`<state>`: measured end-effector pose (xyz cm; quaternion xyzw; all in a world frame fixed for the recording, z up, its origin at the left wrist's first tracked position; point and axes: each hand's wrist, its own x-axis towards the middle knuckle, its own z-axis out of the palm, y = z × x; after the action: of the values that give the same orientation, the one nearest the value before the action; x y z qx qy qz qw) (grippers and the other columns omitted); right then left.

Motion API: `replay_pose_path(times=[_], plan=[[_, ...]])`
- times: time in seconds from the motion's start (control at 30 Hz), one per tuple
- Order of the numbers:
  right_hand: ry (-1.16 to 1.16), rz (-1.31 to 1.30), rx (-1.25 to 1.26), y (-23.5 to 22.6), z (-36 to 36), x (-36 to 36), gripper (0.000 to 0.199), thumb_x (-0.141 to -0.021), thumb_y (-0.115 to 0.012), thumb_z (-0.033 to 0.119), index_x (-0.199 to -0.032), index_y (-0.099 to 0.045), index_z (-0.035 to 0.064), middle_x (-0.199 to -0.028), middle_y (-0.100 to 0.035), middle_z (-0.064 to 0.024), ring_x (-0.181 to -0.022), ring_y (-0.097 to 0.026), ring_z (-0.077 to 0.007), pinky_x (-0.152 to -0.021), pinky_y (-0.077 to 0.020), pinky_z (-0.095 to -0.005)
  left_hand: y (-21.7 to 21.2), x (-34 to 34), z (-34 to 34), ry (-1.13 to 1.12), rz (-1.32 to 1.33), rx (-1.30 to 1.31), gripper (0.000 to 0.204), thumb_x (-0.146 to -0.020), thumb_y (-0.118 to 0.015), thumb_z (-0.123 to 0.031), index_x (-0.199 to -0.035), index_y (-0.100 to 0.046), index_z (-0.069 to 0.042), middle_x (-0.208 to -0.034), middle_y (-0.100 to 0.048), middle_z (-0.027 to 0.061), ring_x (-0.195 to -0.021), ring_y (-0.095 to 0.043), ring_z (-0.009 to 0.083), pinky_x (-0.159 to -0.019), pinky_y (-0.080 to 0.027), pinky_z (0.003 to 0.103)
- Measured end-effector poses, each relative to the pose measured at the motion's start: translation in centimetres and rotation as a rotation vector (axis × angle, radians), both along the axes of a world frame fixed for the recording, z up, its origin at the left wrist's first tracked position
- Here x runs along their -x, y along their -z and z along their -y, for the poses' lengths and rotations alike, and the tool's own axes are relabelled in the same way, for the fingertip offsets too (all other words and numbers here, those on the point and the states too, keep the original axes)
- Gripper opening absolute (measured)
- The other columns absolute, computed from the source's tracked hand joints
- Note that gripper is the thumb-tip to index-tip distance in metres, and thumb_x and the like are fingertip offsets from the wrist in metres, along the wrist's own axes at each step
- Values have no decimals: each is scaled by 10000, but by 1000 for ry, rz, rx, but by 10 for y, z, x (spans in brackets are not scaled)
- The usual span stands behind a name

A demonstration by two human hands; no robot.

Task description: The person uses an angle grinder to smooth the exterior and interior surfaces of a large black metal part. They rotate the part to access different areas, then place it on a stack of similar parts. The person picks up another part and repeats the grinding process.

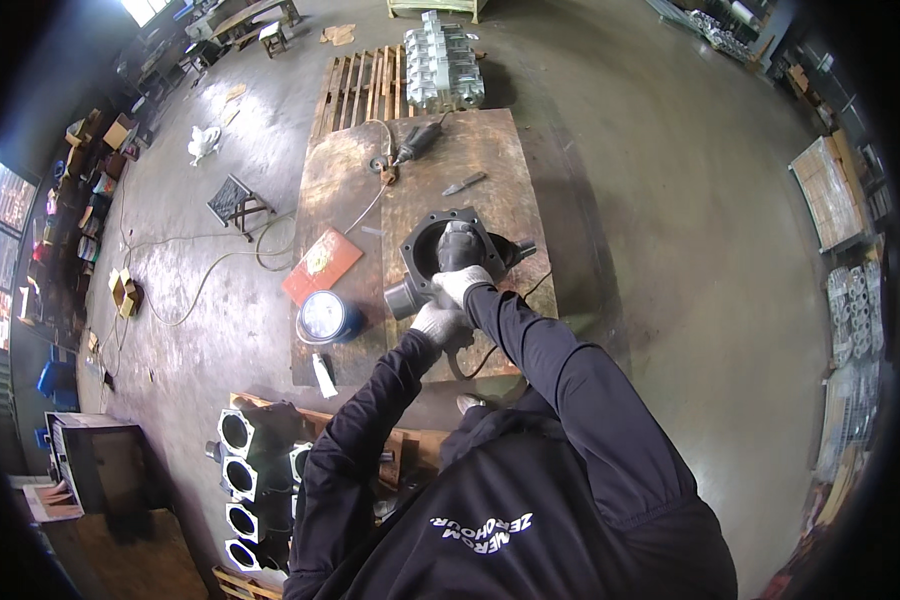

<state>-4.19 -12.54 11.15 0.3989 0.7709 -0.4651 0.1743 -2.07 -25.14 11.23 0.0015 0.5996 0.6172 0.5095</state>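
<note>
Clearly both gloved hands, left hand (438, 322) and right hand (462, 282), have fingers clenched on a power tool (456, 247) inside the metal housing (448, 256); a slip could jerk it across the counter (490, 150).

Dim daylight, dark fisheye-warped edges

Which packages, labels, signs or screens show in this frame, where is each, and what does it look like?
Flat red rectangular package: on the rusty metal worktable, left of the dark metal housing; pale round emblem on top.
Small open cardboard boxes: on the floor, far left; brown.
Stacked cardboard cartons: right side, on the floor; tan, flat.
White lettering: on the person's black jacket, bottom centre.
</note>
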Motion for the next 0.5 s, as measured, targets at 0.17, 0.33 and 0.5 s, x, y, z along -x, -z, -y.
replay_pose_path(times=[0.17, 0.33, 0.5], plan=[[-13, -1, -85, -11, 12, -15, 642, -713, -774, 517, -1025, -710, -40, -1052, -699, -278, -1033, -695, -358, -888, -552, -407, -6, -10, 4, -95, -134, 41, 311, -858, -683, -168, -1073, -534, 0, -792, -641, 150, -627, -649, 274, -541, -533, 392], [-8, -51, -66, -15, 22, -23, 658, -686, -799, 512, -989, -710, -65, -1004, -705, -283, -1006, -704, -363, -876, -562, -409, -10, -20, 12, -161, -140, 46, 343, -805, -729, -76, -1076, -532, -5, -757, -641, 113, -574, -642, 215, -500, -530, 336], [82, -17, 25, -9, 6, -21, 627, -693, -785, 479, -1002, -707, -61, -1012, -702, -289, -979, -711, -353, -849, -563, -393, -7, -5, 4, -24, -99, 61, 240, -819, -687, -58, -1005, -555, 19, -760, -636, 133, -581, -643, 243, -492, -526, 363]])
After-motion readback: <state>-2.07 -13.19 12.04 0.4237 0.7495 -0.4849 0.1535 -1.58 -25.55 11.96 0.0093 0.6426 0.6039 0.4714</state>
